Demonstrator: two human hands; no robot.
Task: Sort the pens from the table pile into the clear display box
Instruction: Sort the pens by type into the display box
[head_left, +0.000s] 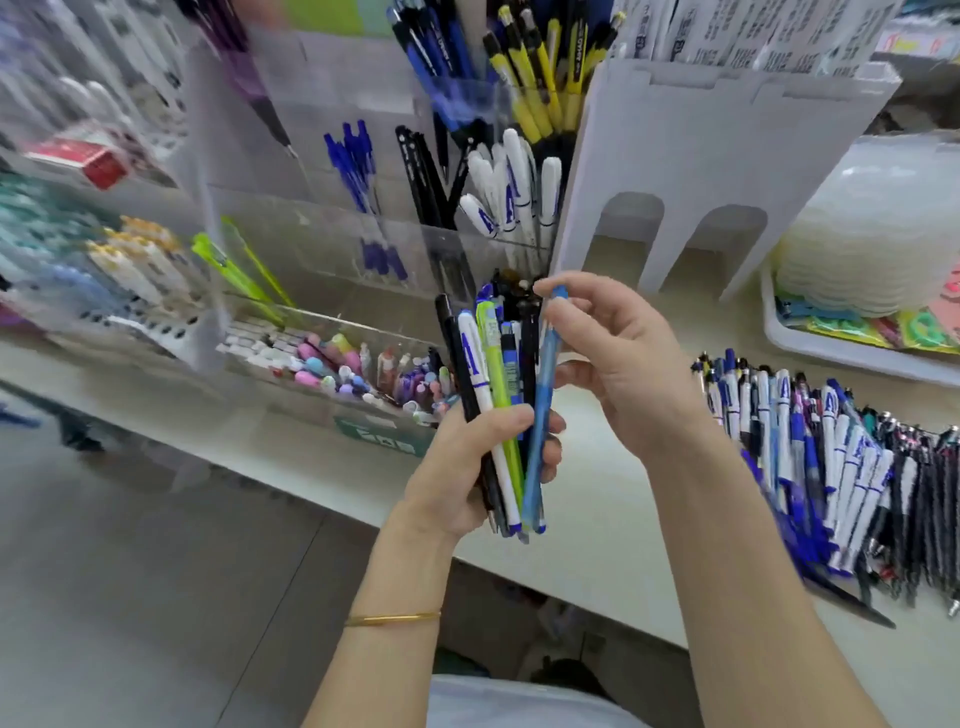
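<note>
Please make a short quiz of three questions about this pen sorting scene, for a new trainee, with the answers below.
1. True or false: the left hand holds a bundle of pens upright.
2. Which pen does the right hand pinch near its top? A) light blue pen B) a red pen C) a yellow pencil
3. Fill in: the loose pile of pens lies on the table to the person's ____ side.

Key
1. True.
2. A.
3. Right; the clear display box stands behind the hands, and its white pens match the white one in the bundle.
</note>
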